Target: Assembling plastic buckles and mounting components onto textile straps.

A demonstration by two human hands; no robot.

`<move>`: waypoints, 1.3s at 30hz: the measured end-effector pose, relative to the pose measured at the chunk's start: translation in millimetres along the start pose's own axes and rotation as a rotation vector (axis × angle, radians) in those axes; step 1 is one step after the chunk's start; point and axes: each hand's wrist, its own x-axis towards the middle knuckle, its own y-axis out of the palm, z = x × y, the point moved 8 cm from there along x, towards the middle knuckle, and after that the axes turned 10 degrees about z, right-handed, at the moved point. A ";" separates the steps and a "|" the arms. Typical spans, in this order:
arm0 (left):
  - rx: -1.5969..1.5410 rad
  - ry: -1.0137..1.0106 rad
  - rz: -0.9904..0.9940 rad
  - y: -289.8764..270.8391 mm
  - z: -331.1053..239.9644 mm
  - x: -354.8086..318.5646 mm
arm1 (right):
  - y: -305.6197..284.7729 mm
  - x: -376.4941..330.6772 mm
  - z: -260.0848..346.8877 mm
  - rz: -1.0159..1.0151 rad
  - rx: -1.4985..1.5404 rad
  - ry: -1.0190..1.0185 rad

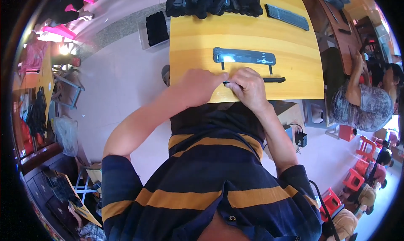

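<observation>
Near the front edge of the yellow tabletop, my left hand and my right hand meet, fingers closed. Between their fingertips shows a small dark end of a narrow black strip. The strip's other end sticks out to the right, past my right hand; my fingers hide its middle. Just beyond them lies a long grey-blue plastic sleeve with rounded left end and white print. Below it are two short black tabs, the left one and the right one.
Black straps are heaped at the far edge of the yellow table. A stack of grey strips lies at its far right. A clear bin with a black bundle stands left. A co-worker sits at right; red stools stand behind.
</observation>
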 end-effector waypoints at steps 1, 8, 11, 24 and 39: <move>-0.022 0.016 0.082 2.0 -0.2 3.7 | -0.8 -1.7 0.2 0.003 -0.063 0.022; -0.234 0.055 -0.004 8.7 -10.6 -7.6 | -42.0 -26.9 43.8 -0.328 -0.416 0.073; -0.324 0.091 -0.116 -0.3 -20.3 -11.8 | -49.0 -56.6 29.1 -0.394 -0.145 0.209; -0.389 0.209 -0.281 -14.6 -48.7 -15.9 | 15.3 -64.4 -20.7 -0.060 0.903 0.596; -0.871 0.218 0.063 -5.3 -25.7 -8.7 | 13.0 -60.2 -17.3 0.066 1.020 0.347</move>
